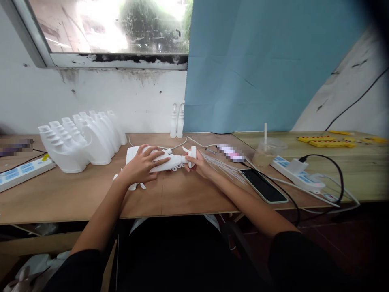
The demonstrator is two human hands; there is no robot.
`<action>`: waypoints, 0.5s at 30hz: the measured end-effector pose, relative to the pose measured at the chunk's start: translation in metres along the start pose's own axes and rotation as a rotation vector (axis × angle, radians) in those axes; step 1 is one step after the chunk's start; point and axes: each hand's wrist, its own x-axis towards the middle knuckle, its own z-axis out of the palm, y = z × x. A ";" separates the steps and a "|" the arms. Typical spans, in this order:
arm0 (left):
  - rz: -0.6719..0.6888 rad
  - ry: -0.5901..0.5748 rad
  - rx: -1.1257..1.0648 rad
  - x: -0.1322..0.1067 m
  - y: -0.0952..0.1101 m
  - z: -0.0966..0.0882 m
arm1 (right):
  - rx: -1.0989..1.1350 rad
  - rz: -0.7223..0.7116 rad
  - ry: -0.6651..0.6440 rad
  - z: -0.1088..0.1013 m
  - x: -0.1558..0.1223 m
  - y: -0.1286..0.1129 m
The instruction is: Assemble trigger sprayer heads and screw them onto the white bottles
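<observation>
A white spray bottle [164, 166] lies on its side on the brown tabletop, its neck toward the right. My left hand [145, 163] is wrapped over the bottle's body and presses it down; a ring is on one finger. At the neck end, my right hand [199, 163] grips the white spray head [192, 156] between thumb and fingers. Whether the head is fully seated on the neck I cannot tell. Small white rings [178, 167] lie just below the neck. More white plastic pieces [138, 186] show under my left wrist. To the right of my right hand are several thin white tubes [226, 168].
White bottles without heads [97, 148] stand grouped at left. Two spray bottles [176, 123] stand against the wall. Rightward are a phone [264, 186], a blurred lit screen [230, 153], a cup with straw [263, 154], a power strip [299, 175] with cables, and yellow pieces [326, 142].
</observation>
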 end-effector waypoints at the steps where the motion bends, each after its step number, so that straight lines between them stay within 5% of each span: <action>1: 0.003 -0.001 0.000 0.000 0.000 0.000 | 0.004 -0.002 -0.003 0.000 0.000 0.000; 15: 0.003 -0.002 0.006 0.000 0.001 0.000 | 0.042 0.009 -0.020 0.001 -0.001 0.004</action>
